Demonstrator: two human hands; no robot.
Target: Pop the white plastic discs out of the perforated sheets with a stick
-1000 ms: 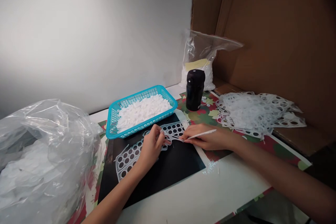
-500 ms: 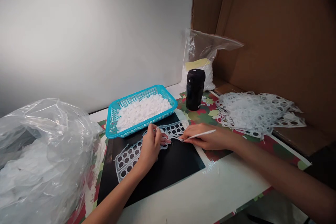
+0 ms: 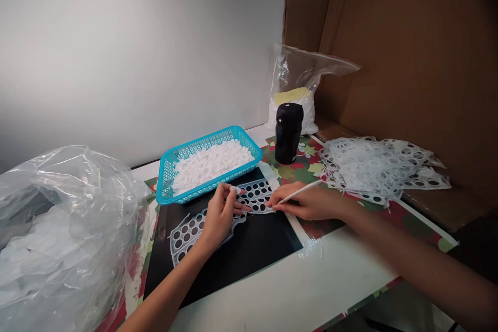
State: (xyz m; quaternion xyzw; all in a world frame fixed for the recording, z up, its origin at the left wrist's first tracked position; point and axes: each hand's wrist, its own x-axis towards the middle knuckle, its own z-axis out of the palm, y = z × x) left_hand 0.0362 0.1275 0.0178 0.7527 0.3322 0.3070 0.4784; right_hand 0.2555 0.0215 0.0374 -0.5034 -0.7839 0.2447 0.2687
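Observation:
My left hand (image 3: 220, 211) is closed over the middle of a white plastic sheet with rows of round holes (image 3: 190, 229), which lies on a black mat (image 3: 257, 241). A small white round piece (image 3: 234, 189) shows at its thumb tip, and its lower fingers reach onto the sheet. In my right hand (image 3: 301, 202) is a thin white stick (image 3: 301, 190), held like a pen, slanting up to the right. That hand's fingertips are at the right end of the holed sheet. My left fingers hide part of the sheet's middle.
Behind my hands stands a blue basket (image 3: 165, 176) of small white pieces. A black bottle-like object (image 3: 288, 132) and a zip bag (image 3: 298, 70) of white pieces are farther back. Holed sheets (image 3: 361, 166) are piled right; a large clear plastic bag (image 3: 70, 218) lies left.
My left hand has shifted slightly left, and the white piece at its thumb shows more clearly. My right fingertips stay near the sheet's right end; the white stick tilts more steeply.

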